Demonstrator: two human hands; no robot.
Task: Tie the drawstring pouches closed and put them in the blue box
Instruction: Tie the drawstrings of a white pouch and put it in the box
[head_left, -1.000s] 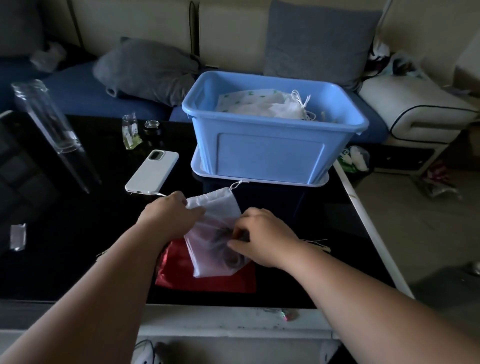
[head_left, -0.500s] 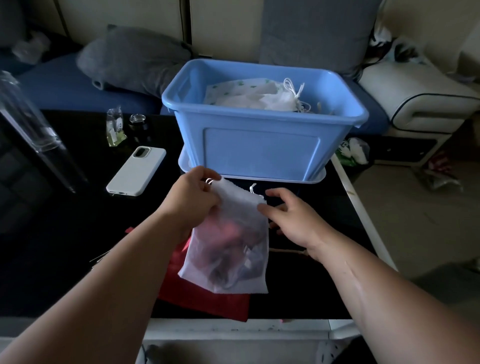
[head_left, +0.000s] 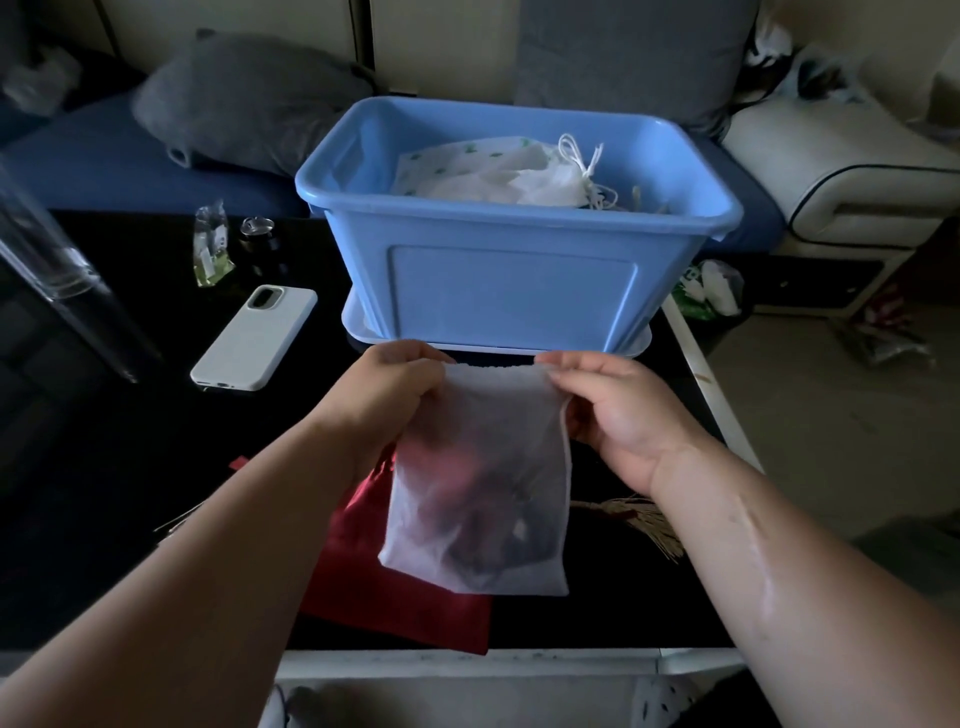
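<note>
White pouch (head_left: 483, 467) contents: only dark and reddish blurs through the fabric, can't identify. Red pouch (head_left: 415, 613) mostly hidden under white pouch and left forearm (head_left: 234, 571). Bagged pouches (head_left: 488, 176) partly hidden behind blue box (head_left: 509, 291) wall. Clear tube (head_left: 52, 270) cut off at left edge.

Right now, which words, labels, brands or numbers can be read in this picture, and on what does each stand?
None can be read.
Small clear packet with green print: too blurred to read.
Green and white wrapper, right side: too small to read.
White phone lying face down: no mark visible.
</note>
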